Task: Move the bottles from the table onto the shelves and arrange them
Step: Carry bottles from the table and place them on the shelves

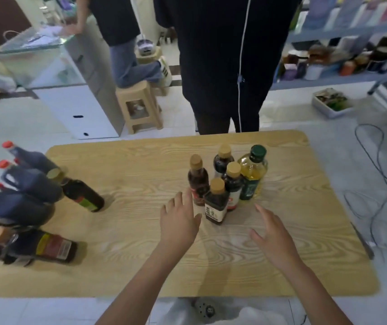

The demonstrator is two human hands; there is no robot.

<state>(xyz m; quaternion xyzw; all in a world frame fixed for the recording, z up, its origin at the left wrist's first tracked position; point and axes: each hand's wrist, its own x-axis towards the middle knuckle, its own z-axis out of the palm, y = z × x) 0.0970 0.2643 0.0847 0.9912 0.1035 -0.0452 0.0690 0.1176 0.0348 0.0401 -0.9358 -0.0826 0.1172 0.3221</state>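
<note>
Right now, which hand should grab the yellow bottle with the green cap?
Probably the right hand: it hovers open on the same side as the yellow oil bottle with the green cap. The left hand would have to cross the dark tan-capped bottles.

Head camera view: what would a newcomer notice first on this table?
A tight cluster of five upright bottles stands in the middle of the wooden table, four dark with tan caps and one yellow oil bottle with a green cap. The left hand and right hand reach toward it with open fingers, holding nothing. At the table's left edge crowd dark jugs with red caps.
</note>
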